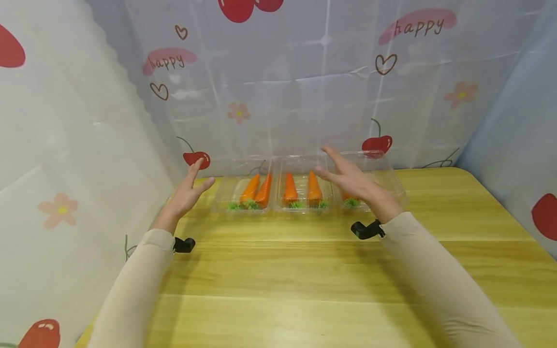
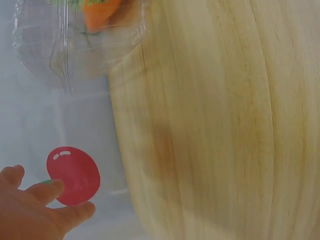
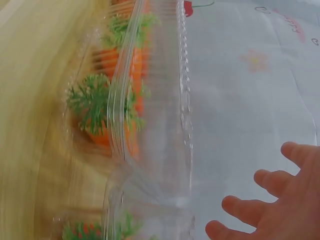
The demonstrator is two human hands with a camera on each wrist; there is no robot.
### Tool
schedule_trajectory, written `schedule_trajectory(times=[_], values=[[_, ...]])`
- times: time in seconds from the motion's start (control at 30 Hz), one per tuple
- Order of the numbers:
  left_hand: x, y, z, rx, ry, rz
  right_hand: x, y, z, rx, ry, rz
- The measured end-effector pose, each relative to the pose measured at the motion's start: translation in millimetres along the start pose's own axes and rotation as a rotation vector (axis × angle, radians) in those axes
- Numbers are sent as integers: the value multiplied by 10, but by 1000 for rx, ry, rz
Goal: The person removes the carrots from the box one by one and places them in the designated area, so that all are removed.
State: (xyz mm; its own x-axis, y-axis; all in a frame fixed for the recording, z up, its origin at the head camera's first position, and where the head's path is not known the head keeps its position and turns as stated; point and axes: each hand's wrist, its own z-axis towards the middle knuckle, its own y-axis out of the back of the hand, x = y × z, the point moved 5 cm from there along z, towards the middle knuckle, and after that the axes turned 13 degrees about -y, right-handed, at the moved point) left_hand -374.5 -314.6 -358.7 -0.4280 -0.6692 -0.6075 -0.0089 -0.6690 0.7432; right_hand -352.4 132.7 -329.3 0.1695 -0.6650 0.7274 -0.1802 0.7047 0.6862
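Note:
Three clear plastic boxes stand side by side at the back of the table, their lids raised. The left box (image 1: 228,186) holds two orange carrots (image 1: 250,187) with green tops, and so does the middle box (image 1: 302,166). In the right box (image 1: 389,179) a carrot's green top (image 1: 351,202) shows; my hand and forearm hide much of the rest. My left hand (image 1: 183,197), fingers extended, hovers left of the left box, holding nothing. With spread fingers and nothing held, my right hand (image 1: 353,181) hovers in front of the right box; its fingers appear apart in the right wrist view.
The wooden table (image 1: 270,275) spreads toward me in front of the boxes. A printed curtain (image 1: 296,106) with cherries and hearts rises behind them and along both sides. A black wrist camera (image 1: 366,229) is on my right wrist, another (image 1: 184,245) on my left.

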Motion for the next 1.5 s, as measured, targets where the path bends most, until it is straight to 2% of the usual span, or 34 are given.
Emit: schedule_trajectory(times=[0.17,0.4,0.5,0.67,0.77,0.9,1.07,1.27,1.5], values=[[37,-40,-6,-46,-3,-76,69,-104,29,3,8,58],[57,-119,-16,-70,18,-169,245,-280,40,2,35,103],[5,-143,-39,-74,22,-220,304,-356,40,7,32,140],[-165,-137,-78,-84,17,-307,435,-459,44,11,30,179],[-198,-134,-93,-97,19,-338,525,-524,57,13,43,196],[-69,-190,-89,-127,31,-378,603,-646,73,29,41,231],[114,-300,-67,-158,54,-412,642,-833,78,51,0,248],[175,-363,-19,-190,74,-445,729,-991,75,39,-20,298],[213,-404,-45,-213,112,-494,828,-1237,71,77,-59,308]])
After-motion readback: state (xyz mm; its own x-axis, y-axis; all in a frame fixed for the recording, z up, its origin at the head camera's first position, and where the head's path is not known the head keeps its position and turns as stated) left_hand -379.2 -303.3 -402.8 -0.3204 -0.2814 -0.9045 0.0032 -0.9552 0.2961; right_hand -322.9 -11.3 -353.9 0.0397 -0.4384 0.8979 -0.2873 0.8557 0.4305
